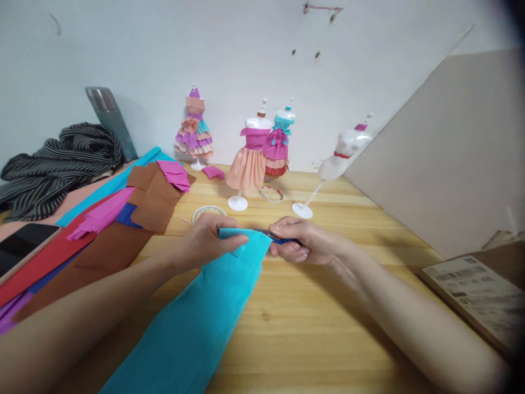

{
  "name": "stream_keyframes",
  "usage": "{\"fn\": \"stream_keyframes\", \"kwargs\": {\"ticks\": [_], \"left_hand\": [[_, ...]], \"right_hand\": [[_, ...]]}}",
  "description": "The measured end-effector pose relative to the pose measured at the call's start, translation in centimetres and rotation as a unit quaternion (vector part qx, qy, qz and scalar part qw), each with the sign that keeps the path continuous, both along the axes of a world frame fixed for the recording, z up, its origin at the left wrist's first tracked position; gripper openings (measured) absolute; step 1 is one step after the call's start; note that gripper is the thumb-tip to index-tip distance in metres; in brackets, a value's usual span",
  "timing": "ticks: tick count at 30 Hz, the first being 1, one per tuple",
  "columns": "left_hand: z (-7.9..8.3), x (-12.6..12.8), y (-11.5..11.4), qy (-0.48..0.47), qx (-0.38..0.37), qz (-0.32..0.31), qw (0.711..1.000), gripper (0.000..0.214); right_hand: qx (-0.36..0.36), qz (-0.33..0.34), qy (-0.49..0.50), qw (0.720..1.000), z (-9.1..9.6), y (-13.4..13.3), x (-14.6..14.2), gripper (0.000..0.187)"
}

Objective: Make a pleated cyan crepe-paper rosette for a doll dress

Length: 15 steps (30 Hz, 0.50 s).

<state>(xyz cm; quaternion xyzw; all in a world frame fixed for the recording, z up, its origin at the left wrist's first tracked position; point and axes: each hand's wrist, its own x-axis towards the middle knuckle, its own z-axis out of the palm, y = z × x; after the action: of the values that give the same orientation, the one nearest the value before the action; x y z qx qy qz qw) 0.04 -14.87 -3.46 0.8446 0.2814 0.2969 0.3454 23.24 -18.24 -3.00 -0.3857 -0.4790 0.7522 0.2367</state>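
Note:
My left hand (217,238) is closed on the top end of a long strip of turquoise crepe paper (205,306), thumb on its near face. The strip slants down toward the bottom left of the view. In my right hand (297,239) is a pair of scissors (283,239) with dark blue handles. The blades point left and meet the paper's upper right corner; the paper hides part of them. Just beyond my left hand lies a round roll of tape (209,212), partly covered by the hand.
Small mannequins in paper dresses (194,128) (250,158) (281,142) stand at the back; a bare mannequin (344,150) leans right. Coloured paper (153,191), a phone (24,246), striped cloth (65,164) and a flask (112,117) lie left. A cardboard box (476,295) is right.

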Motion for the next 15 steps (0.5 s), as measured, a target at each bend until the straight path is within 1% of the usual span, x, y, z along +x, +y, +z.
{"fn": "stream_keyframes", "kwargs": {"ticks": [6,11,15], "left_hand": [[0.16,0.05,0.01,0.008,0.039,0.012,0.999,0.036],[0.36,0.05,-0.04,0.017,0.053,0.016,0.998,0.037],[0.41,0.04,-0.07,0.018,0.043,0.014,0.999,0.037]], "right_hand": [[-0.022,0.012,0.036,0.999,0.14,-0.02,0.06,0.038],[-0.016,0.008,0.021,1.0,0.17,0.05,0.09,0.037],[-0.006,0.011,0.006,1.0,0.13,0.08,0.09,0.037]]}}
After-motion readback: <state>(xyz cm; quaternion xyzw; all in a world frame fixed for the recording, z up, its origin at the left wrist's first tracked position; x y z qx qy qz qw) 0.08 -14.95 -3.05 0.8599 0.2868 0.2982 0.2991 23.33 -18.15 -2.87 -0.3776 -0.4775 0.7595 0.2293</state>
